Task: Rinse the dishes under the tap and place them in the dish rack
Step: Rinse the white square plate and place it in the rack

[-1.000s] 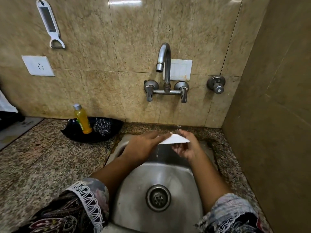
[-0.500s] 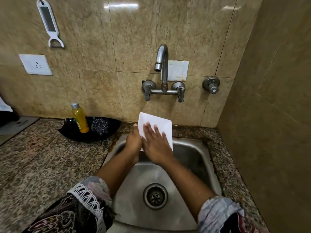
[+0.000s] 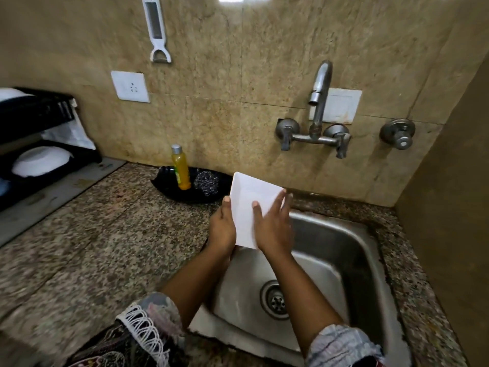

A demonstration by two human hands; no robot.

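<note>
Both hands have carried the square white plate (image 3: 250, 205) left off the sink's (image 3: 344, 250) near-left corner, left hand (image 3: 222, 229) gripping its edge, right hand (image 3: 272, 229) spread flat across it, likely heading for the rack (image 3: 39, 123) far left.

Bare granite counter (image 3: 87, 247) lies open from the sink (image 3: 330, 250) leftward to the dish rack (image 3: 39, 144). Far along the wall, a black tray (image 3: 169, 186) with yellow bottle (image 3: 181, 170) stands beside that path.

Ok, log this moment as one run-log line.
stage: plate held over sink edge | left hand: grips white square plate | right hand: flat on plate | tap: no water visible | dish rack: far left
</note>
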